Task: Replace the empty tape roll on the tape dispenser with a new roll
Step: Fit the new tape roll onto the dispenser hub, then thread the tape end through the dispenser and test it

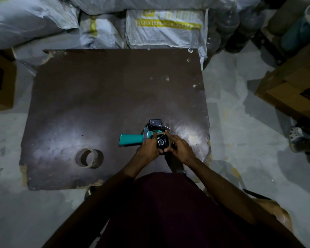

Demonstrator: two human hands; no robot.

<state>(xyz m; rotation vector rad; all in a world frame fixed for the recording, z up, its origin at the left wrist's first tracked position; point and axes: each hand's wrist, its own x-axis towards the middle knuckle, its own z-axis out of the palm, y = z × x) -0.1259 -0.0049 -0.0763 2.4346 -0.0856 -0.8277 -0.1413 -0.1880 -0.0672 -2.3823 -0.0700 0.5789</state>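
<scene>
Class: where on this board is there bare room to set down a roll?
Bare: the far half of the board, and left of the dispenser, beyond the empty core. Crowded: the near right corner, at both hands.

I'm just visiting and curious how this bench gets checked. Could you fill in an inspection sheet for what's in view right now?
Surface: dark brown board, scuffed, edges chipped, lying on a pale floor.
Job's things: teal-handled tape dispenser lying on the board; empty cardboard core apart, nearer the left edge.
Clutter: nothing seen on the board beyond these.
Grippers: left hand and right hand both closed around the dispenser's roll hub; whether a new roll is seated is hard to tell.
Cables: nothing seen.
Surroundings: white sacks behind, cardboard boxes at both sides, dim light.
</scene>
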